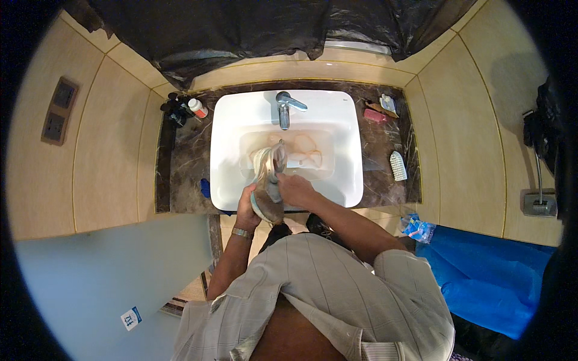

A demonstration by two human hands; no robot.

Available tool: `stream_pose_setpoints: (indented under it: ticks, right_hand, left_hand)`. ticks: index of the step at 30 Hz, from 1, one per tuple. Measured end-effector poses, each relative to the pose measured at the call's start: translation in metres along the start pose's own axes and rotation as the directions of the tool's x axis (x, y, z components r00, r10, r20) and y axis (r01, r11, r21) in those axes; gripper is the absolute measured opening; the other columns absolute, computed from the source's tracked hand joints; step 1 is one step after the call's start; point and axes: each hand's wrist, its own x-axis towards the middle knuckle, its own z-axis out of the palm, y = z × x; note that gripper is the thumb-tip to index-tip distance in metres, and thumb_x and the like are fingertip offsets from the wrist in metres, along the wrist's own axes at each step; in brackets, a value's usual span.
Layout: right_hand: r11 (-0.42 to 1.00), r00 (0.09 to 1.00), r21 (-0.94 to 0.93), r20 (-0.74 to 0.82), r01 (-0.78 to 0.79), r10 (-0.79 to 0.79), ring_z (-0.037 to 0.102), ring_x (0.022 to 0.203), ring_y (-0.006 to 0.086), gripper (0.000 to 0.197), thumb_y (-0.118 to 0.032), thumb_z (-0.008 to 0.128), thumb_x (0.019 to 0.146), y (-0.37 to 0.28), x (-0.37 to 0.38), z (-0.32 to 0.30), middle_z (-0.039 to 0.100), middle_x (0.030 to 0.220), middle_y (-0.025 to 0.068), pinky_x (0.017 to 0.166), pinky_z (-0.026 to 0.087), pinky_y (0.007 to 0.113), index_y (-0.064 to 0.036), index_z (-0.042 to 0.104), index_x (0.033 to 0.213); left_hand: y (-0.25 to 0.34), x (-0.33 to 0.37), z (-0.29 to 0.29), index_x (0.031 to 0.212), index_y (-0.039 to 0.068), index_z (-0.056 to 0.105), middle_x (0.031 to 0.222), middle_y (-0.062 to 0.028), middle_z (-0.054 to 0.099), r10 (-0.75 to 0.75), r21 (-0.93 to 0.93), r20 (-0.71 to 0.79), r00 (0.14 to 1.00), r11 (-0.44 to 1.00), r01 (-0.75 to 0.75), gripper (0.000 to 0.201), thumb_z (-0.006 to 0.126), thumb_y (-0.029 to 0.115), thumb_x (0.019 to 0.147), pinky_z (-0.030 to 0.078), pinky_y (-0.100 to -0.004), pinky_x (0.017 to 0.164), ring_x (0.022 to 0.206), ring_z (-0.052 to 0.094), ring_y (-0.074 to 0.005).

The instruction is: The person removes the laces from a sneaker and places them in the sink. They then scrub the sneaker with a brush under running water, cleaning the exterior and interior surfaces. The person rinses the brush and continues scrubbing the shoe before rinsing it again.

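Over the white sink [349, 174] I hold a worn shoe [268, 180] with its toe pointing toward the tap. My left hand [247, 206] grips the shoe's heel end from below. My right hand [296, 189] rests on the shoe's right side, pressing on it. The basin holds murky brownish water with pale laces or cloth [306, 150] lying in it. The chrome tap [283, 108] stands at the back of the sink.
On the dark marble counter [186, 162] are a small white bottle with an orange cap [197, 107] at the left, a pink bar [375, 115] and a white scrubbing brush [398, 166] at the right. Blue plastic sheeting [487, 277] covers the floor at the right.
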Motion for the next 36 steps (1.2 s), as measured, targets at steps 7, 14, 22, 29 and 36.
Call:
stream_pose_setpoints:
  ticks: [7,14,22,29,36]
  right_hand:
    - [0.998,0.994,0.028,0.092,0.058,-0.06,0.071,0.093,0.0401,0.027,-0.013,0.052,0.094,0.01,0.021,0.004,0.071,0.096,0.0248,0.076,0.055,0.054,0.0019,0.059,0.116]
    - [0.994,0.993,0.02,0.053,-0.11,0.109,0.07,0.094,0.0442,0.032,-0.016,0.05,0.096,-0.003,0.012,-0.016,0.071,0.1,0.0271,0.08,0.053,0.058,-0.0009,0.058,0.123]
    - [0.991,0.987,0.07,0.102,0.117,-0.123,0.07,0.081,0.0389,0.039,-0.024,0.049,0.099,0.047,0.017,0.001,0.07,0.094,0.0247,0.073,0.053,0.054,-0.0038,0.058,0.131]
    - [0.619,0.945,0.726,0.138,-0.3,0.296,0.048,0.066,0.0103,0.04,-0.025,0.045,0.106,0.044,-0.031,-0.053,0.047,0.074,0.0032,0.061,0.044,0.029,-0.0053,0.055,0.138]
    - [0.957,0.937,0.251,-0.275,-0.145,0.214,0.066,0.1,0.0452,0.032,-0.023,0.045,0.103,0.132,0.004,0.002,0.067,0.107,0.0286,0.09,0.053,0.053,0.0027,0.06,0.115]
  left_hand:
    - [0.003,-0.014,0.018,0.136,0.0,0.057,0.131,-0.0147,0.065,0.064,-0.065,0.005,0.998,0.996,-0.063,0.053,0.05,0.039,0.101,0.047,-0.043,0.106,0.119,0.062,-0.0298]
    - [-0.007,-0.003,0.017,0.138,0.0,0.055,0.134,-0.0138,0.065,-0.01,-0.043,-0.089,0.996,0.999,0.007,0.056,0.052,0.041,0.101,0.046,-0.0432,0.107,0.121,0.062,-0.0298]
    - [-0.005,0.003,0.023,0.137,0.0,0.056,0.133,-0.014,0.065,0.016,0.033,-0.082,0.997,0.999,-0.013,0.054,0.053,0.04,0.101,0.048,-0.0426,0.105,0.119,0.062,-0.0286]
    - [0.02,0.016,0.036,0.138,0.001,0.056,0.127,-0.0126,0.066,0.165,0.29,-0.189,0.968,0.951,-0.105,0.052,0.059,0.035,0.1,0.052,-0.0393,0.097,0.114,0.063,-0.0251]
    - [0.044,0.049,0.042,0.145,-0.001,0.05,0.126,-0.0146,0.065,0.362,0.822,-0.299,0.883,0.567,0.046,0.065,0.066,0.038,0.095,0.053,-0.035,0.083,0.107,0.063,-0.0222]
